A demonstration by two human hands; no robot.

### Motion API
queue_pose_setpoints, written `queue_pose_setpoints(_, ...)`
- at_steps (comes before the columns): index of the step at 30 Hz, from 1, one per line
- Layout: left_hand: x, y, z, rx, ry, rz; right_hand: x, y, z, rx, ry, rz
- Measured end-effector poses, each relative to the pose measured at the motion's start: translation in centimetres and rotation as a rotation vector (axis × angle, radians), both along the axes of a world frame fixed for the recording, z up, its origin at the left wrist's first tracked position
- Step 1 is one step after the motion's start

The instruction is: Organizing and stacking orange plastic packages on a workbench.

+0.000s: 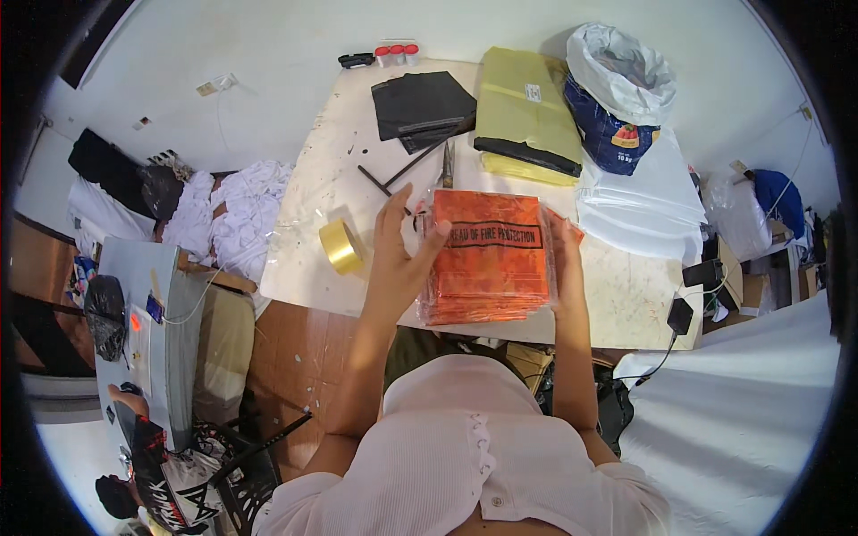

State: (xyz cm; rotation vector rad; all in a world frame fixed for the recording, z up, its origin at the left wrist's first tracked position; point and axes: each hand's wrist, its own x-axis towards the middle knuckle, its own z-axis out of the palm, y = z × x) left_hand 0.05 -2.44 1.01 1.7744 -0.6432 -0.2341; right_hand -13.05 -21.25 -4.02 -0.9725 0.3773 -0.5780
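A stack of orange printed sheets or bags in clear plastic wrap (492,268) lies near the table's front edge. At its left side, my left hand (404,255) has its fingers spread, with the thumb over the wrap's edge. My right hand (566,259) grips the right side, where an orange corner sticks out by the fingers. Just beyond the stack are scissors (448,165), their handles hidden behind it. A thin black T-shaped strip (402,170) rests beside them. Left of my left hand, a roll of yellow-gold tape (340,247) stands on its edge.
Black plastic pouches (422,105), folded yellow plastic (527,112) and a blue sack with a white liner (617,98) stand along the table's back. White sheets (639,201) lie right, near black adapters (681,314). Another person (152,464) sits lower left by a grey table.
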Motion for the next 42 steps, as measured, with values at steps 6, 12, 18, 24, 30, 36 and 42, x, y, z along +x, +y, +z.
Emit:
queue_pose_setpoints(6,-0.4,0.6,-3.0,-0.160,0.577,-0.033,0.5,3.2,2.2,0.127,-0.044,0.047)
queue_pose_setpoints(12,-1.1,-0.4,-4.8,-0.537,0.790,-0.165,0.6,4.7,3.8,-0.336,-0.278,0.114)
queue_pose_setpoints(18,-0.7,0.2,-6.1,-0.652,1.073,-0.246,1.7,4.7,5.3,0.062,0.103,0.130)
queue_pose_setpoints(24,-0.7,0.4,-5.3,-0.723,1.087,-0.182,2.2,5.3,6.0,0.041,0.164,0.156)
queue_pose_setpoints(30,-0.4,0.5,-4.9,-0.726,0.997,-0.214,2.2,3.1,2.6,0.130,0.057,0.156)
queue_pose_setpoints(36,0.8,1.3,-5.5,-0.585,0.750,-0.231,1.4,-0.5,-1.5,1.039,-0.692,0.451)
queue_pose_setpoints(42,1.4,2.0,-2.0,-0.439,0.535,-0.091,2.7,2.3,4.1,-0.284,0.145,-0.002)
